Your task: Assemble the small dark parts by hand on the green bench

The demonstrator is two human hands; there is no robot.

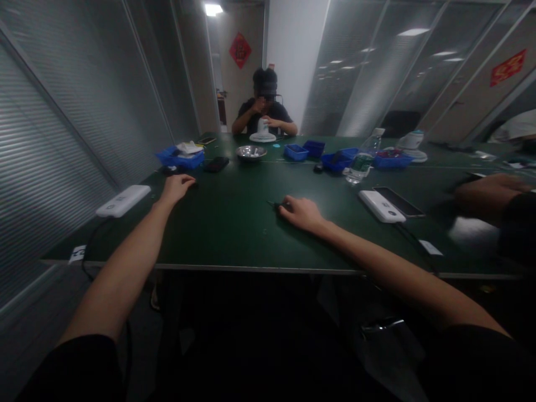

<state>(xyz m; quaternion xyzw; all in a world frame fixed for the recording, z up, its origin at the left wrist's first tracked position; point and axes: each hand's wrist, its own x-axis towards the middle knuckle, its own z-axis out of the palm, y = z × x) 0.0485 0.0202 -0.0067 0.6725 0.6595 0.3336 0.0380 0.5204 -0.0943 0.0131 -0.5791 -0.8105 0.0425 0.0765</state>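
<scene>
My right hand [305,213] rests on the green table, its fingers wrapped round the dark handle of a screwdriver [277,206]. The thin metal shaft points left, low over the tabletop. Farther left, my left hand [176,186] is closed in a pinch at the table, beside a blue bin [184,158]. At its fingertips is a small dark thing [193,183], too blurred to name.
Beyond my hands stand a metal bowl [250,154], a black phone-like item [216,164], blue trays [296,152] and a water bottle [363,159]. White power banks [124,201] lie at both sides. Across the table a person [264,109] handles a white fan [263,134]; another person's arm [488,192] reaches in from the right.
</scene>
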